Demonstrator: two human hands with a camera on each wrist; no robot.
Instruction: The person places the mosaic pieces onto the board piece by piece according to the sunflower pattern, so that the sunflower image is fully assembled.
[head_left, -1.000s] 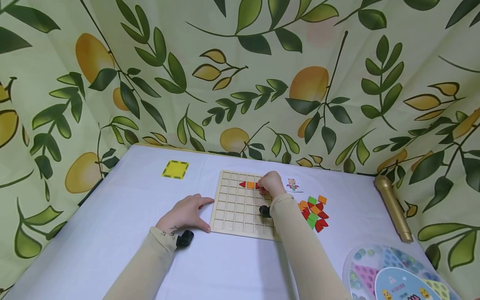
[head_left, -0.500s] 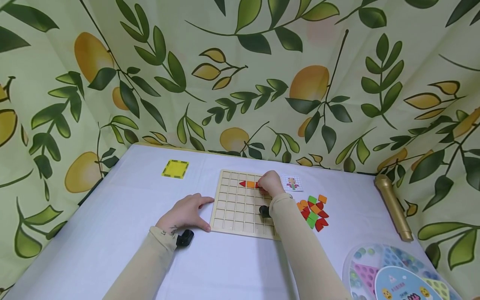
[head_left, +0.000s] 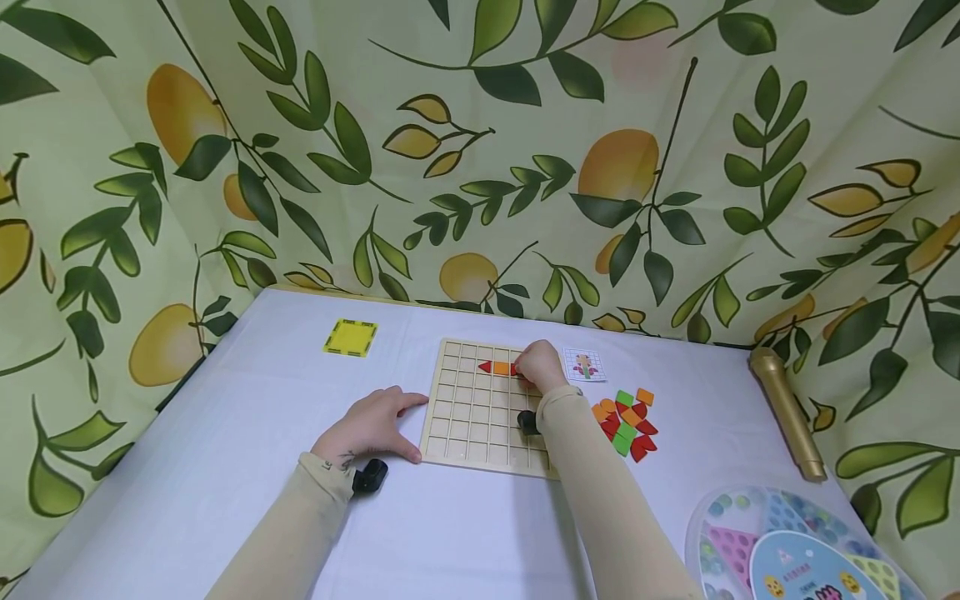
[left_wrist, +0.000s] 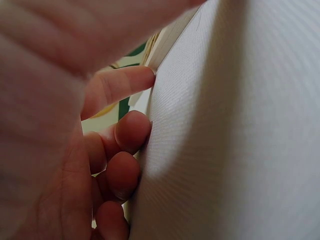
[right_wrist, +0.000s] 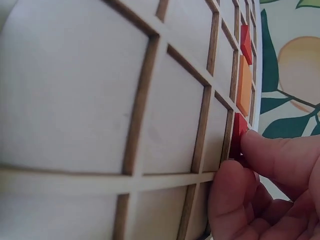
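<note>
Room: I see leafy curtain (head_left: 517, 125) behind the white table (head_left: 187, 483).
Toward far-left corner: yellow square (head_left: 351, 338).
Left hand (head_left: 372, 425): spread wide, touching the left edge of the board (head_left: 461, 412), mid-table.
Right hand (head_left: 542, 365): narrow grip, pinching a red piece (right_wrist: 237, 134) near the board's far edge.
Right edge: gold tube (head_left: 787, 415).

A pale wooden board with a raised grid and brown-edged ridges (right_wrist: 75, 100) fills the left and middle of the frame, seen steeply aslant. At the lower right, the right hand (right_wrist: 287, 162) pinches a flat red piece (right_wrist: 237, 135) at its fingertips, over the board's grid. Above that, toward the upper right, lie a flat orange piece (right_wrist: 244, 87) and a red, pointed piece (right_wrist: 245, 45), in one line. Cloth printed with dark green leaves and an orange fruit (right_wrist: 300, 62) fills the right edge.
</note>
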